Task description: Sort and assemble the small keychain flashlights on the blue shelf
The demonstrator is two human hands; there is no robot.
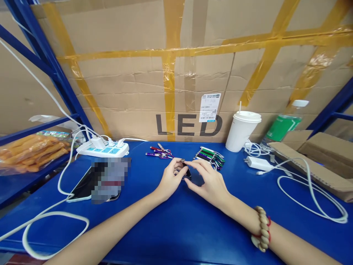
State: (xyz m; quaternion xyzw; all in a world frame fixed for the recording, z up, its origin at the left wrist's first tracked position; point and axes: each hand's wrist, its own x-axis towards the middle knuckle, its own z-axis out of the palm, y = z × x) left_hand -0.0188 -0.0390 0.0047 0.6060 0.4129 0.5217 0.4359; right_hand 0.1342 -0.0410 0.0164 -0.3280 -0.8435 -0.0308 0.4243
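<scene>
Hands (170,178) (211,182) at dark object (188,173), cardboard (132,99) reading LED

Two hands, one left (171,179) and one right (208,182), with one small dark piece (189,173) at the fingers. Slim metallic pen-shaped pieces in two groups: at least three in the left group (156,155), and several in the right group (211,156), too overlapped to count. One power strip (106,151) with three plugs (97,142). One lidded cup (238,132), one straw (240,106), one green-labelled bottle (282,127), one beaded bracelet (264,232).
</scene>
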